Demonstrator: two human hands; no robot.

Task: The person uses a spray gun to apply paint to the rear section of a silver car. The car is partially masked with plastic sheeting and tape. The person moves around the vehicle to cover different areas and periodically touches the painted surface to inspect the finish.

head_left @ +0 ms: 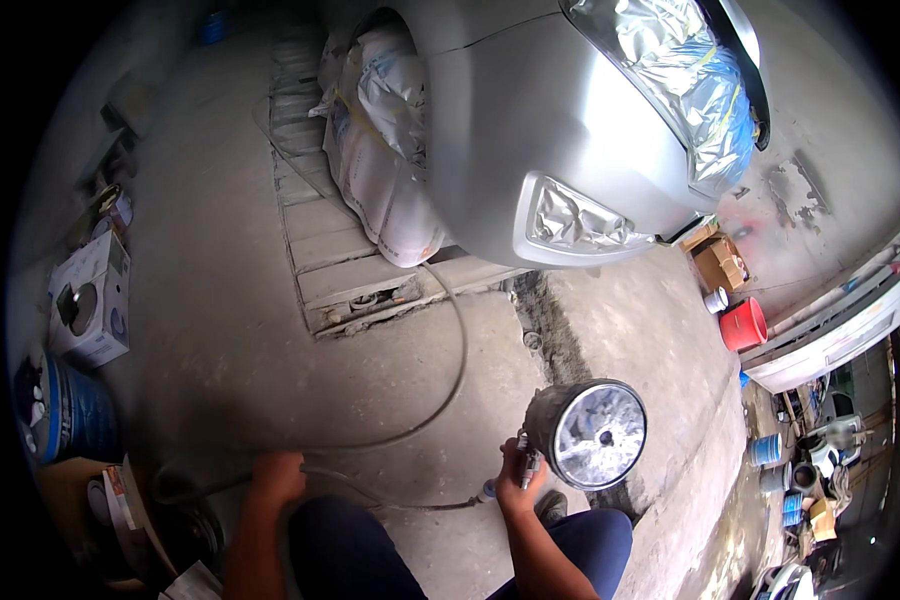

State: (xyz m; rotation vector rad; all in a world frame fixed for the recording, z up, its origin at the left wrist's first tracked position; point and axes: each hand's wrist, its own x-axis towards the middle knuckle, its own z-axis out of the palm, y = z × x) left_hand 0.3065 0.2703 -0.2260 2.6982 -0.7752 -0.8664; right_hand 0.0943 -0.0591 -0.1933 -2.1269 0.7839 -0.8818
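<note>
My right hand (518, 478) is wrapped round the metal handle of a spray gun (532, 468). A large dark cup with a round, paint-smeared clear lid (598, 436) sits on top of the gun, its lid facing me. From the handle's lower end a grey air hose (410, 505) runs left to my left hand (279, 477), which is closed around it. Beyond my hands stands a silver car body (490, 140). Foil covers its lamp openings, including a small one (575, 215) low down, and plastic sheeting (375, 150) wraps the wheel.
More hose (462, 350) loops over the concrete floor toward the wheel. A floor grate (320, 235) and a rough channel (550, 320) lie near the car. A white box (95, 300) and blue drum (82, 410) stand left; a red bucket (743, 325) is right.
</note>
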